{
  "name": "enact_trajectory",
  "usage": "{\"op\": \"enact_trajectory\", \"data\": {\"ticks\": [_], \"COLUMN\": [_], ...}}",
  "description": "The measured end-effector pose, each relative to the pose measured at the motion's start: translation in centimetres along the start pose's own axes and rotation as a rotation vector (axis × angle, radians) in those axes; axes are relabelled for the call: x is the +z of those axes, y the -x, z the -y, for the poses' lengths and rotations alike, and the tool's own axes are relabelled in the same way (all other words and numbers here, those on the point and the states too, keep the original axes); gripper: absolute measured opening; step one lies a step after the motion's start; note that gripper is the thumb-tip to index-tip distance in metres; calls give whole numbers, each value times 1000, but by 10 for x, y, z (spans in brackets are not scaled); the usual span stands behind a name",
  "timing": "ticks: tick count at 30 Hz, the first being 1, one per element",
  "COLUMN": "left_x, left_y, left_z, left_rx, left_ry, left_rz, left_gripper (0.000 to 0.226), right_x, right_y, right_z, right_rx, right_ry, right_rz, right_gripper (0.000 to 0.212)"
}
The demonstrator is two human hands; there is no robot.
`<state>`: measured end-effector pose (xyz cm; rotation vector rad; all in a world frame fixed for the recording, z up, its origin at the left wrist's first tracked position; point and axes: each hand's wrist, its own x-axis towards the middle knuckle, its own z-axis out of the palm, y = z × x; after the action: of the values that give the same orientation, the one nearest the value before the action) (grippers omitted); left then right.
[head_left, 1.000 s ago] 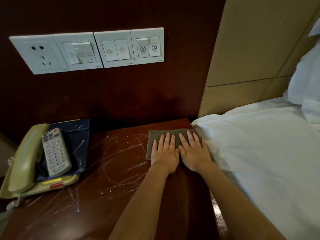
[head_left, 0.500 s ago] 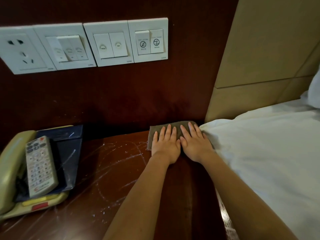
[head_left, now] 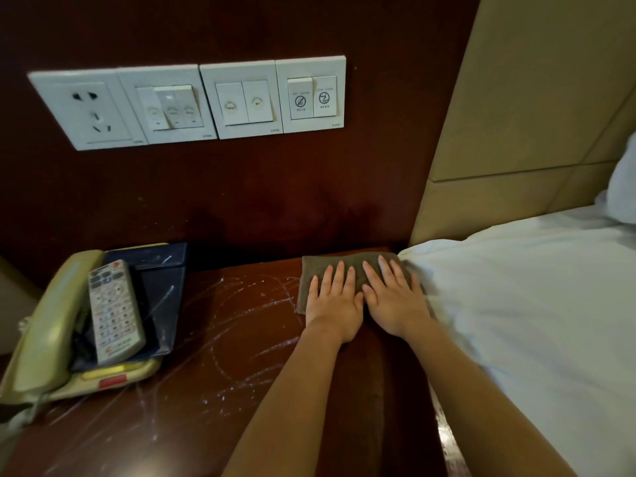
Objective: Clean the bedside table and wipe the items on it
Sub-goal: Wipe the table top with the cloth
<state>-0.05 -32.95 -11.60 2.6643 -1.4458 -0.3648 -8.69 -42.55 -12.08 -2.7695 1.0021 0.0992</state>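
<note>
Head view, as we log it:

- Left hand (head_left: 332, 304) and right hand (head_left: 394, 301): side by side, fingers straight, pressed flat on a brown cloth (head_left: 318, 266) at the far right corner of the desk (head_left: 241, 390).
- Just right of the hands: the white bedsheet (head_left: 533, 304) meets the cloth's edge.
- Left of the hands: open dark wood streaked with white smears.
- Well left: a telephone (head_left: 44, 332) and a remote (head_left: 113, 311) lying on a dark tray (head_left: 165, 280).
- Above the hands: a switch panel (head_left: 241, 101).
</note>
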Motion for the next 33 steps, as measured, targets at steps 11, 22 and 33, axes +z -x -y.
{"op": "enact_trajectory", "data": {"ticks": [11, 22, 33], "left_x": [19, 38, 44], "left_y": [118, 227, 259], "left_z": [-15, -31, -31], "left_rx": [3, 6, 20], "left_ry": [5, -8, 14], "left_rz": [45, 86, 87], "left_gripper": [56, 76, 57], "right_x": [15, 35, 41], "right_y": [121, 230, 264], "right_z": [16, 29, 36], "right_rx": [-4, 8, 5], "right_ry": [28, 19, -6], "right_rz": [17, 29, 30], "right_gripper": [53, 93, 93]}}
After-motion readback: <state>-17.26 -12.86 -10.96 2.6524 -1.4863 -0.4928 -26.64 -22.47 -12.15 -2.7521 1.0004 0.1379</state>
